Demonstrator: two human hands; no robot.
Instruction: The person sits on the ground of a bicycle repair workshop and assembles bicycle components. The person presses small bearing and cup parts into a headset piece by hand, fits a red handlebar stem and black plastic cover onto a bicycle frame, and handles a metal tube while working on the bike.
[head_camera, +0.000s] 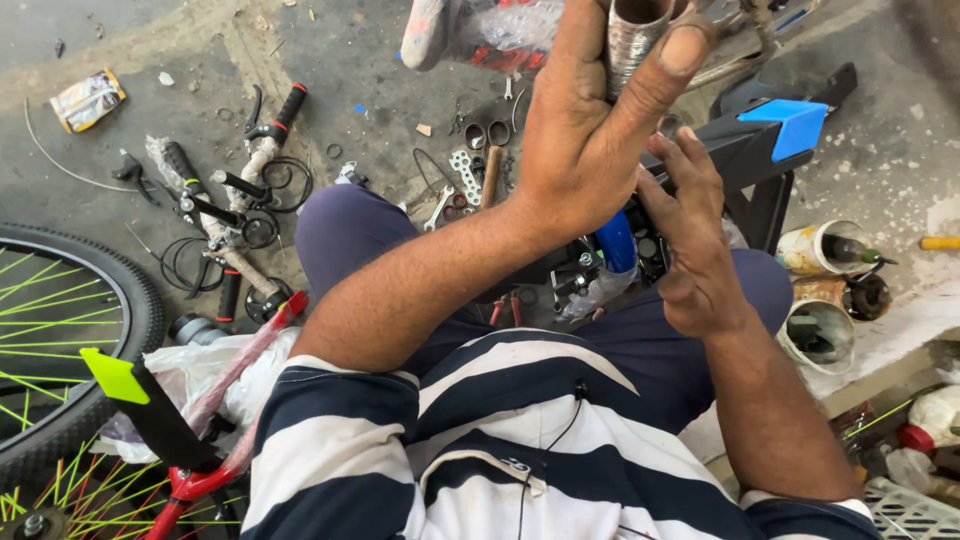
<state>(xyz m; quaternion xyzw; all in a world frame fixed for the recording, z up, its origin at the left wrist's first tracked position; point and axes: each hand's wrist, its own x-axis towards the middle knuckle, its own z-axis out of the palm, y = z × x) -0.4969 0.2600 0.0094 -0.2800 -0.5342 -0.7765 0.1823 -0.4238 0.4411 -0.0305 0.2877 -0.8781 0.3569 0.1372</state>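
Note:
My left hand (590, 120) is raised near the top of the view, fingers wrapped around a short metal tube (632, 40) with a hollow open end. My right hand (695, 235) hangs just below and to the right of it, fingers spread, holding nothing; it is over a black frame part (745, 150) with a blue tip (795, 120). A blue tube piece (617, 243) shows between my forearms. I sit low, with my knees in dark blue trousers and a striped shirt at the bottom of the view.
Handlebars with black grips (235, 200) and cables lie on the concrete floor at left. A wheel with green spokes (60, 330) and a red frame (225, 400) are at lower left. Wrenches and rings (465, 175) lie ahead. Tins (825, 290) stand at right.

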